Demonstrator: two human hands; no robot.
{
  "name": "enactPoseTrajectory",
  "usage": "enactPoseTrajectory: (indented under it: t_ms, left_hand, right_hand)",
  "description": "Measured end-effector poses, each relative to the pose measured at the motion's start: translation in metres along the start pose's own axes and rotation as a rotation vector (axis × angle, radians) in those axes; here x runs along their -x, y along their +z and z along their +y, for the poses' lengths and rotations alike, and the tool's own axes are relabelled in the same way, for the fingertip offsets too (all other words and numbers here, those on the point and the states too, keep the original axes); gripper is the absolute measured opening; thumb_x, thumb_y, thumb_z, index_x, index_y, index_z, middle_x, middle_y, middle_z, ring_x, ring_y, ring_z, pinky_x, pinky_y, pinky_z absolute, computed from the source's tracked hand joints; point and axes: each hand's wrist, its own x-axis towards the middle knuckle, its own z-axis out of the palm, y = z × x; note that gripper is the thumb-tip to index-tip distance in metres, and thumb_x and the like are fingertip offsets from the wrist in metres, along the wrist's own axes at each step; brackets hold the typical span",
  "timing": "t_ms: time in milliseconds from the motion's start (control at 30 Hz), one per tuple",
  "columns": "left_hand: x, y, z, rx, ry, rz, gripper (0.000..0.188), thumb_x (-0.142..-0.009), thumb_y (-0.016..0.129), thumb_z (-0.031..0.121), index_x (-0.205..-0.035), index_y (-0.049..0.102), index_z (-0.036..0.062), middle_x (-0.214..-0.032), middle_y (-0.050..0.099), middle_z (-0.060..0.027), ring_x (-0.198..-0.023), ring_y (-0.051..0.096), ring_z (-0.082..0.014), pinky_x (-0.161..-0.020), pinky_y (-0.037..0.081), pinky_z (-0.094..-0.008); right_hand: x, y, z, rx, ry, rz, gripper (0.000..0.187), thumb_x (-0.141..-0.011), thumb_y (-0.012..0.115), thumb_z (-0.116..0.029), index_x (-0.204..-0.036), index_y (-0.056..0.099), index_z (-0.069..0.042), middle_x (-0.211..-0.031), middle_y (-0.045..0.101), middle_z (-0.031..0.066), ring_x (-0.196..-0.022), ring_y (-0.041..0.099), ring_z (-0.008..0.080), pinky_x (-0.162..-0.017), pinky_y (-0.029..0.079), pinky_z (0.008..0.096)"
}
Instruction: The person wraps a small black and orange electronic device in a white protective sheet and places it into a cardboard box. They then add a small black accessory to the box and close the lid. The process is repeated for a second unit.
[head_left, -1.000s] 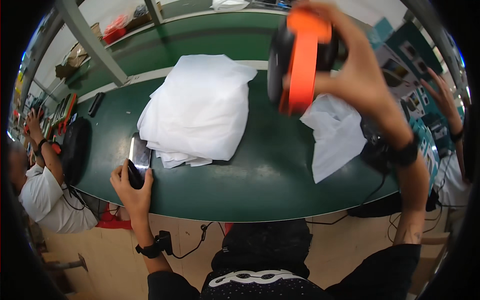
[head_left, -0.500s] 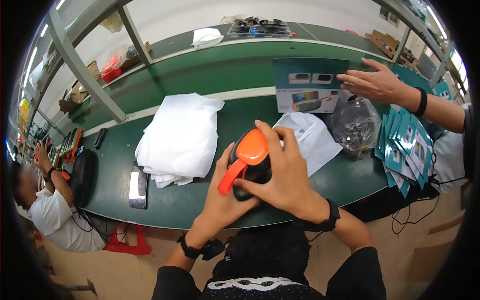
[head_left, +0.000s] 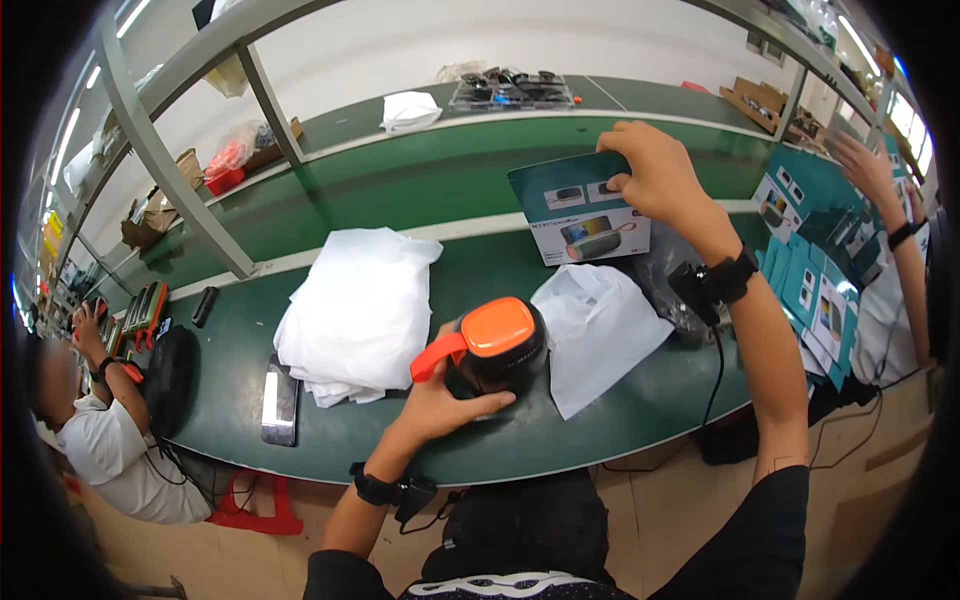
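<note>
My left hand is closed around a black portable speaker with an orange end face and an orange strap, tilted over the near part of the table. The thumb lies across its lower side. Farther off, my right hand grips the upper right edge of a teal and white printed carton; the carton looks flat and stands upright, tipped slightly. Between the two, a white pouch lies on the green table, its upper end near the carton's foot.
Left of the speaker sits a stack of white pouches, beside a phone. A dark plastic bag lies behind my right forearm. Several teal cartons fill the right end, where a co-worker's hand shows. Another person sits left.
My right hand has left the speaker and moved up and right onto the carton, which now leans more. The speaker stays in my left hand. The co-worker's hand has drawn back to the right.
</note>
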Motion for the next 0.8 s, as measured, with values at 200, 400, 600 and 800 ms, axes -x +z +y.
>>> enactPoseTrajectory:
  t_ms: [200, 400, 600, 800]
  left_hand:
    - [0.005, -0.002, 0.001, 0.046, -0.021, 0.025, 0.098, -0.069, 0.098, 0.031, -0.140, 0.041, -0.0047, -0.134, 0.057, -0.0144, -0.129, 0.054, -0.0252, -0.109, 0.045, -0.0381]
    - [0.003, -0.001, -0.009, 0.132, 0.110, -0.029, 0.092, -0.070, 0.096, 0.034, -0.143, 0.048, 0.0027, -0.141, 0.050, -0.0109, -0.133, 0.051, -0.0258, -0.113, 0.042, -0.0401]
    - [0.004, -0.002, -0.009, 0.143, 0.041, -0.042, 0.092, -0.070, 0.096, 0.032, -0.143, 0.047, 0.0027, -0.141, 0.050, -0.0111, -0.132, 0.052, -0.0254, -0.112, 0.043, -0.0404]
    - [0.003, -0.001, -0.008, 0.168, 0.103, -0.038, 0.094, -0.072, 0.095, 0.028, -0.145, 0.044, 0.0005, -0.140, 0.052, -0.0122, -0.131, 0.054, -0.0245, -0.111, 0.044, -0.0392]
  right_hand:
    - [-0.030, 0.005, 0.011, -0.194, -0.096, 0.181, 0.027, -0.068, 0.067, 0.002, -0.093, 0.071, -0.009, -0.092, 0.069, 0.0125, -0.098, 0.064, 0.0363, -0.083, 0.050, 0.0452]
    - [-0.035, 0.044, 0.055, -0.356, 0.005, 0.101, 0.013, -0.068, 0.063, -0.008, -0.079, 0.069, -0.005, -0.091, 0.070, 0.0150, -0.092, 0.065, 0.0379, -0.083, 0.051, 0.0427]
    - [-0.025, 0.050, 0.063, -0.306, 0.102, 0.078, 0.029, -0.070, 0.065, -0.010, -0.099, 0.069, -0.006, -0.094, 0.065, 0.0166, -0.097, 0.063, 0.0381, -0.086, 0.051, 0.0447]
    - [0.025, 0.028, -0.017, -0.111, -0.051, 0.417, 0.034, -0.075, 0.063, -0.002, -0.108, 0.062, -0.005, -0.103, 0.062, 0.0149, -0.100, 0.060, 0.0384, -0.086, 0.051, 0.0462]
